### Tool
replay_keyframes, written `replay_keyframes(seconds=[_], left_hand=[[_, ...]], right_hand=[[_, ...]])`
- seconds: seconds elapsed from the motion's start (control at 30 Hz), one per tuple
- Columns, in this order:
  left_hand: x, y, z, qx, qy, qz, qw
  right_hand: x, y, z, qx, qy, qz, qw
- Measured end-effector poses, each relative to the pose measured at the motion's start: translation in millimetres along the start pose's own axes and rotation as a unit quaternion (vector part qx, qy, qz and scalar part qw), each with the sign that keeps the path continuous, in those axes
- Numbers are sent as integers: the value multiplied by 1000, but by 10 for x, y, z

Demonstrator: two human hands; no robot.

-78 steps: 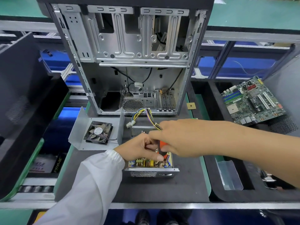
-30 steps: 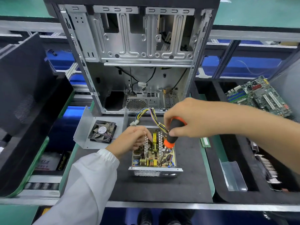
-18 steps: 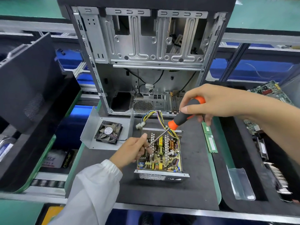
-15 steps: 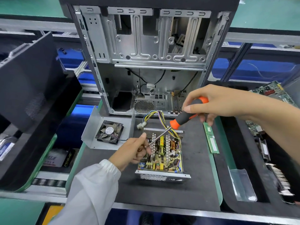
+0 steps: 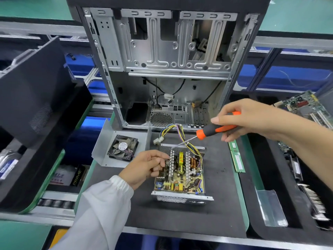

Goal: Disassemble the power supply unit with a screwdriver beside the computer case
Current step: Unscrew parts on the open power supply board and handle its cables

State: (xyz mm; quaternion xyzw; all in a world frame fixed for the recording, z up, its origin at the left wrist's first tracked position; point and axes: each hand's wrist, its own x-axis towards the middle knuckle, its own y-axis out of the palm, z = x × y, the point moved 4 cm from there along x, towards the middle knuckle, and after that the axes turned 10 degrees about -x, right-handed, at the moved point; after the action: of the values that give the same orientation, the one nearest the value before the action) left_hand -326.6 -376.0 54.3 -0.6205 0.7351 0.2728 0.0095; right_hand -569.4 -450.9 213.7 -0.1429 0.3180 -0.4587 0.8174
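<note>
The open power supply unit (image 5: 182,174) lies on the black mat with its circuit board bared and a coloured wire bundle (image 5: 180,132) rising from its far end. My left hand (image 5: 146,167) rests at its left side, fingers pinched together; what they pinch is too small to tell. My right hand (image 5: 246,118) grips the orange-and-black screwdriver (image 5: 214,131) above and right of the unit. The shaft slants down-left, and its tip hovers over the unit's far left corner. The empty computer case (image 5: 167,69) stands just behind.
The removed metal cover with a black fan (image 5: 123,147) lies left of the unit. Two green memory sticks (image 5: 237,156) lie to its right, with a clear plastic piece (image 5: 272,208) nearer. A motherboard (image 5: 306,107) lies far right, a black case panel (image 5: 34,91) on the left.
My right hand lifted the screwdriver out of the unit and drew it up and to the right. My left hand stayed pinched at the unit's left side.
</note>
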Motion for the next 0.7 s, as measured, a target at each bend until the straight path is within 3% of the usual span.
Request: replay_keyframes(seconds=[0.17, 0.33, 0.5, 0.7], left_hand=[[-21, -15, -225, -61, 20, -63, 996], [-152, -303, -359, -21, 58, -123, 991], [-391, -851, -99, 143, 104, -246, 953], [-632, -1142, 426, 169, 142, -333, 917]], right_hand=[[36, 311, -395, 250, 92, 69, 961], [-25, 694, -762, 347, 75, 55, 933], [-40, 826, -1092, 240, 53, -60, 967], [-13, 891, -1373, 22, 52, -202, 978]])
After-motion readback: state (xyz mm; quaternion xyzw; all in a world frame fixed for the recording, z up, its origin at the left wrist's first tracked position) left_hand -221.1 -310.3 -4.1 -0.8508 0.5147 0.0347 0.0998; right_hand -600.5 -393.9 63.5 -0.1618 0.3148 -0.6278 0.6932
